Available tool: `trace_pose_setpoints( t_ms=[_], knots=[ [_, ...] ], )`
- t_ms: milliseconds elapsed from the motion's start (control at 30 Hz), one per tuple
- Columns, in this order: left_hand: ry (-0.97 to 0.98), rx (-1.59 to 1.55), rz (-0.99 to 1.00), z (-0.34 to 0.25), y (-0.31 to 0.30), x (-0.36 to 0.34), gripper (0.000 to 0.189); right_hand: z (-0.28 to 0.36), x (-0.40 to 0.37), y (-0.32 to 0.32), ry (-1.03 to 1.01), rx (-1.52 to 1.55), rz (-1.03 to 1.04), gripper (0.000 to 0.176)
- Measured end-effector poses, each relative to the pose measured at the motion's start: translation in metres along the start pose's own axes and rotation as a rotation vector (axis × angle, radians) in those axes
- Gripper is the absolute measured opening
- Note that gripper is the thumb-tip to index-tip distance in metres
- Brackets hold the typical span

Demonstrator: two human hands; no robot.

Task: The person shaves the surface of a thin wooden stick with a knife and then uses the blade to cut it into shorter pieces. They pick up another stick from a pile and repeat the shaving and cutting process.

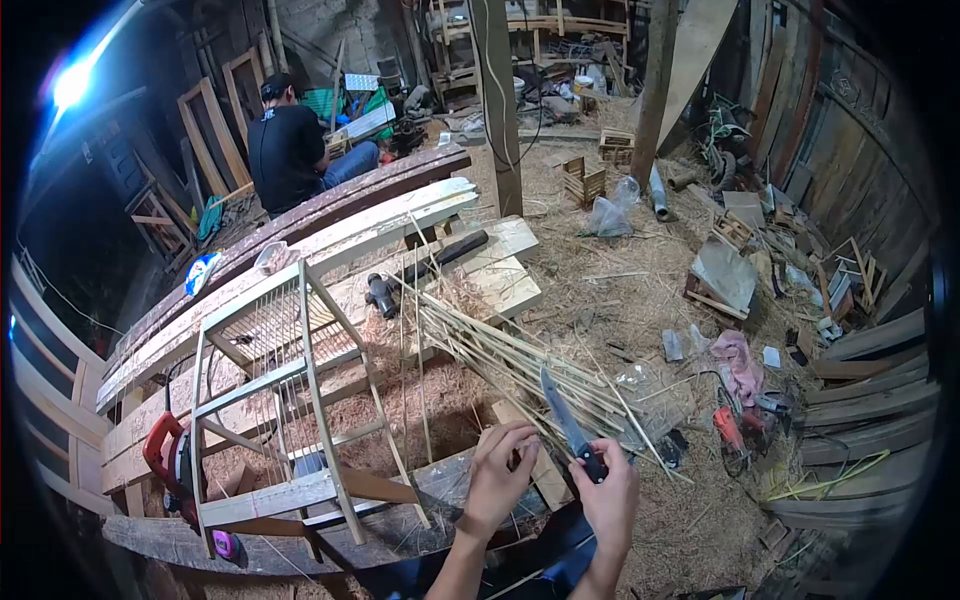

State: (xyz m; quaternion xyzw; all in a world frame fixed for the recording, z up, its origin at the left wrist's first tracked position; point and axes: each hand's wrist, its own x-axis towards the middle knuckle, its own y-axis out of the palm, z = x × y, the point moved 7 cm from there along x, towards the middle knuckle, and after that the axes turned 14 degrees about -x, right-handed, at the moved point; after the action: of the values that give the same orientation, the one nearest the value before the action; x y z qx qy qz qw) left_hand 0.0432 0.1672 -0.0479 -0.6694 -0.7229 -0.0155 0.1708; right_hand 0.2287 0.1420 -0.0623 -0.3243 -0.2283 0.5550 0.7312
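My right hand point(610, 495) is wrapped around the black handle of a knife point(568, 412), whose long grey blade points up and slightly left. Just left of it, my left hand point(498, 475) has its fingers curled into a pinch near the knife. Whatever is between those fingertips, if anything, is too small to make out. Beyond both hands lies a loose bundle of thin wooden sticks point(530, 370), spilling off the bench toward the floor. To the left, a slatted wooden frame point(312, 410) with thin bars stands on the bench.
A hammer point(381, 296) lies on the planks point(490, 280) behind the frame. A red-handled power tool point(163, 448) and a pink tape measure point(227, 545) are at left. A person point(285, 145) in black sits beyond the bench. A post point(497, 110) rises behind; shavings cover the floor point(590, 280).
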Motion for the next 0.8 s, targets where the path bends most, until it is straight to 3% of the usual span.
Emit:
trace_pose_setpoints(
  t_ms=[167,267,367,433,500,633,667,733,800],
  knots=[
    [0.079,0.021,0.034,-0.003,-0.003,-0.004,0.019,-0.011,-0.002,-0.006,0.013,0.165,0.102,0.033],
    [-0.013,-0.058,0.002,0.003,-0.009,-0.008,0.020,-0.017,-0.007,-0.001,-0.002,0.297,0.179,0.031],
    [0.094,0.055,-0.039,0.000,-0.016,-0.012,0.023,-0.018,-0.011,0.001,0.002,0.490,0.266,0.032],
    [-0.156,-0.031,-0.023,0.011,-0.018,-0.016,0.025,-0.016,-0.014,0.001,-0.005,0.591,0.306,0.033],
    [-0.206,-0.114,-0.030,0.015,-0.016,-0.019,0.026,-0.010,-0.016,0.003,-0.056,0.655,0.369,0.035],
    [-0.249,-0.247,-0.131,0.031,-0.015,-0.028,0.025,-0.004,-0.020,0.018,-0.119,0.386,0.543,0.035],
    [-0.250,-0.247,-0.133,0.035,-0.018,-0.029,0.025,-0.005,-0.020,0.019,-0.119,0.386,0.545,0.035],
    [-0.301,0.086,-0.017,0.031,-0.024,-0.026,0.026,-0.005,-0.017,0.023,-0.173,0.293,0.498,0.031],
    [-0.288,-0.003,-0.044,0.023,-0.026,-0.022,0.024,-0.005,-0.012,0.025,-0.148,0.384,0.395,0.030]
  ],
)
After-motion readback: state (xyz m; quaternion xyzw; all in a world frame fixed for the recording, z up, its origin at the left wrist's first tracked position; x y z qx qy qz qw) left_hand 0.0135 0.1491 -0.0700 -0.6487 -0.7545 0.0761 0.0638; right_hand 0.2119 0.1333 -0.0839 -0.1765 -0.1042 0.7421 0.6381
